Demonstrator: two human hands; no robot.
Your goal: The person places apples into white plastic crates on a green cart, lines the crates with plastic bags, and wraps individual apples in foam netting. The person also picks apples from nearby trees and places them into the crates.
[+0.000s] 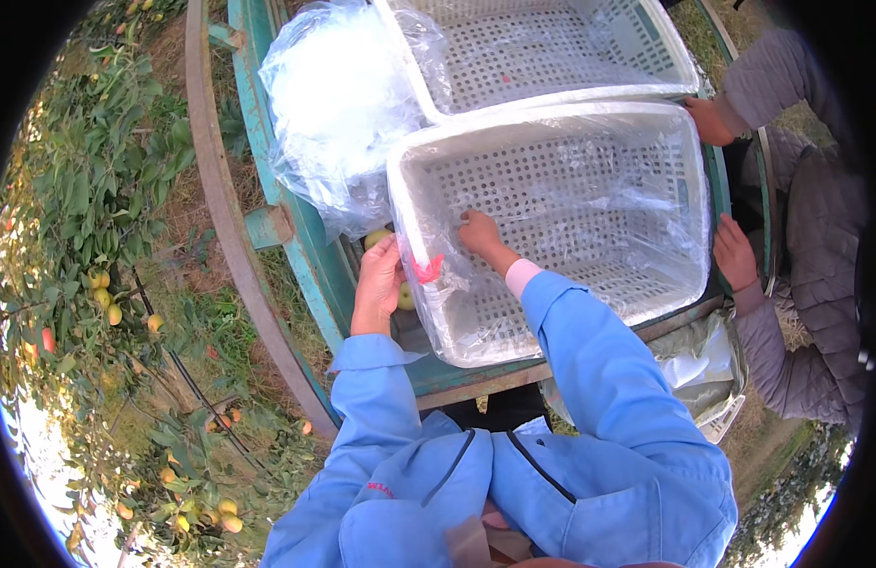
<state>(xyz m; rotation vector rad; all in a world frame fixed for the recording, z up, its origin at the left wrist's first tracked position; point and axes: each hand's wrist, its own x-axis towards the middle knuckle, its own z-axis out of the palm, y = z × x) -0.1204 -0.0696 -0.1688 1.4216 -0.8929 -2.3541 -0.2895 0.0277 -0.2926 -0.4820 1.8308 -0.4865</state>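
A white perforated plastic crate point(551, 111) stands before me, lined with clear plastic film point(608, 199) that covers its inside and folds over the rim. At its left side, my left hand point(378, 278) pinches the film's edge beside the rim. Inside the crate, my right hand point(483, 237) reaches down against the lined left wall. Its fingers are curled, and whether film is caught between them is hidden. A red tag or scrap point(427, 269) lies on the left rim between my hands. Green-yellow apples point(405, 297) show beside and below my left hand.
A second lined crate point(559, 96) adjoins the far side. Bunched clear plastic film point(338, 106) lies to its left. The crates sit on a green metal trailer point(303, 263) with a curved rail point(225, 192). A co-worker's hands point(736, 252) are at the right. Apple branches point(104, 177) hang left.
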